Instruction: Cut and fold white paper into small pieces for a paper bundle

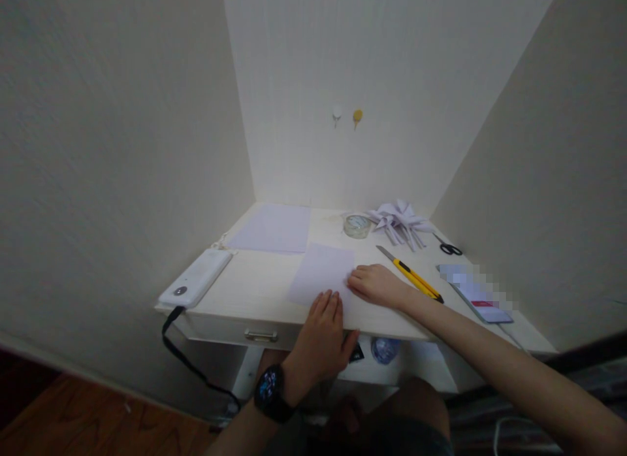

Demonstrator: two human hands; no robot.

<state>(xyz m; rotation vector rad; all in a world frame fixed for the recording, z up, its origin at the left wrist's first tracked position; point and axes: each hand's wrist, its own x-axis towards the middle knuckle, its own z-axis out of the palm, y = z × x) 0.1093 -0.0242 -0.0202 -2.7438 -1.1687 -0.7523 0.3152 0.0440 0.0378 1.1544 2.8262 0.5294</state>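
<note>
Both hands lie flat, fingers together, on one small sheet (321, 273) at frame centre; the left hand (321, 338) presses its near edge at the desk (255, 279) front, the right hand (375, 285) its right edge. One larger sheet (274, 227) lies behind, upper left of them; one power bank (196, 278) with a black cable sits at the desk's left edge. Right of the hands lie one yellow knife (411, 274), one tape roll (356, 225), one heap of folded paper (399, 222), one pair of scissors (448, 247). One watch (270, 389) circles the left wrist.
</note>
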